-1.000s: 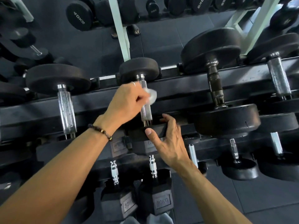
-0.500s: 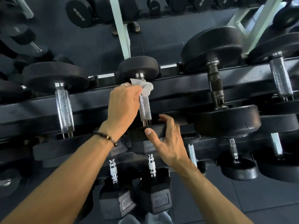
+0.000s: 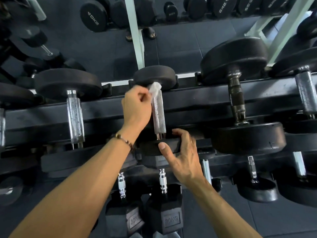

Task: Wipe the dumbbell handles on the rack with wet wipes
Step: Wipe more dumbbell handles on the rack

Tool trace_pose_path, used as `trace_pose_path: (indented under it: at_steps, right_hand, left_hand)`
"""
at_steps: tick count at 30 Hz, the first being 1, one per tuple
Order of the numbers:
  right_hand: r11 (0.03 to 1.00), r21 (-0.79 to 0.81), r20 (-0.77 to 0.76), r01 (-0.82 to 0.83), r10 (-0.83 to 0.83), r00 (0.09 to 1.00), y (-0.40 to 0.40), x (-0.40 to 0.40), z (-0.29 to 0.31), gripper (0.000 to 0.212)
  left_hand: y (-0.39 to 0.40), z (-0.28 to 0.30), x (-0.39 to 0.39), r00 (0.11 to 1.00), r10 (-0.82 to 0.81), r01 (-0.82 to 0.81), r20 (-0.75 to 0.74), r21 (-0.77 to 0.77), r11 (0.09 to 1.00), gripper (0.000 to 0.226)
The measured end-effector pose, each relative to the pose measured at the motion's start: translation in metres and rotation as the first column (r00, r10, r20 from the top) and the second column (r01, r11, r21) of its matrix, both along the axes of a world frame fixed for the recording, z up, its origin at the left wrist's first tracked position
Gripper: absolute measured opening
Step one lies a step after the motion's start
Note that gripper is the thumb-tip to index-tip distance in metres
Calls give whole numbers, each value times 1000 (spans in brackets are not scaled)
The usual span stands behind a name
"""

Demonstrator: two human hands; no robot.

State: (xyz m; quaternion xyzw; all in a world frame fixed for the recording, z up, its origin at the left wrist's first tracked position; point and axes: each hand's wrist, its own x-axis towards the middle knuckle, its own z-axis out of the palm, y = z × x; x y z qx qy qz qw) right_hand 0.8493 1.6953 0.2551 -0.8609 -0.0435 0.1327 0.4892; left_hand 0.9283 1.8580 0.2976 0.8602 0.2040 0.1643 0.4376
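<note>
A small black dumbbell with a knurled silver handle [image 3: 158, 112] lies across the top tier of the black rack [image 3: 197, 100]. My left hand [image 3: 137, 107] pinches a crumpled white wet wipe [image 3: 154, 88] against the far end of that handle, just under the far head [image 3: 154, 77]. My right hand [image 3: 184, 155] grips the near head [image 3: 161, 146] of the same dumbbell, thumb on its front face and fingers curled over its top edge.
Neighbouring dumbbells flank it on the tier: one with a silver handle [image 3: 75, 115] to the left, a large one with a dark handle [image 3: 237, 103] to the right. Hex dumbbells [image 3: 168, 215] stand on the lower tier. Another rack [image 3: 96, 16] lines the far side.
My left hand has slid the wipe up the handle from its middle to the far end. My right hand has kept its grip on the near head.
</note>
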Motion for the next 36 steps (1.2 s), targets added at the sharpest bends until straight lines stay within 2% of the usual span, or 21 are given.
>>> trace_pose_path:
  at_steps: [2,5,8,11,12,15,16,18,21,22,23,24,26,27,29,32,33,36]
  right_hand:
    - [1000,1,4,4,-4,1000,1,-1,0,78]
    - [1000,-5,-7,-2,2,1000,-3,-1,1,79]
    - [999,-15,-10,-28,28,1000,-3,1,4,80]
    - [999,-20,-14,-25,25,1000,-2,1,4,80]
    - [1000,-17,-19,-21,20,1000,-3,1,4,79]
    - [1000,-3,-29,-13,13,1000,-5,1,5,77]
    - [1000,-4,-27,-20,20,999,-5,0,5,78]
    - [1000,-9,-18,-26,26,999,-4,1,6,78]
    - [1000,-9,-11,-24,24,1000,-2,1,4,77]
    - [1000,-10,-9,-22,22,1000,-3,2,3,76]
    - [1000,-9,-12,-18,18,1000,-3,2,3,75]
    - [1000,-6,-13,-13,13,1000,-4,2,2,75]
    - [1000,-5,-11,-21,21,1000,-6,1,2,74]
    - [1000,-8,-12,-25,24,1000,-5,2,2,74]
    - [1000,-8,-11,-25,25,1000,-4,2,3,74]
    - [1000,-6,2,-23,23,1000,-3,3,1,75]
    - [1000,-9,4,-25,25,1000,-3,2,1,74]
    - [1000,7,-10,-19,19,1000,-6,1,0,74]
  left_hand:
    - [-2,0,12,994,83,-91,-67,-125,988,9]
    - [-5,-9,-6,979,56,-132,-197,-397,908,18]
    - [-3,-5,-8,967,27,-202,-255,-692,693,21]
    - [1,1,22,964,149,-264,-219,-850,457,28]
    - [0,0,22,962,137,-272,-235,-845,461,28]
    - [-7,-7,-11,928,-102,-200,-359,-709,677,31]
    - [-7,-8,-21,909,-153,-174,-387,-688,705,29]
    - [1,-6,-19,931,-139,-156,-337,-714,683,26]
    - [5,2,20,964,116,-261,-238,-787,559,30]
    - [1,1,24,962,132,-271,-237,-809,522,31]
    - [-5,-2,18,961,99,-272,-259,-806,525,30]
    - [-9,-8,6,958,32,-253,-286,-783,569,29]
    - [-9,-17,-25,927,-111,-174,-358,-673,719,25]
    - [-6,-18,-32,919,-134,-138,-371,-619,773,21]
    - [3,-16,-19,941,-75,-149,-331,-602,784,22]
    - [7,-14,23,959,131,-270,-250,-670,691,32]
    - [5,-19,26,955,145,-285,-258,-662,693,30]
    - [2,-30,-9,934,-32,-178,-357,-537,825,21]
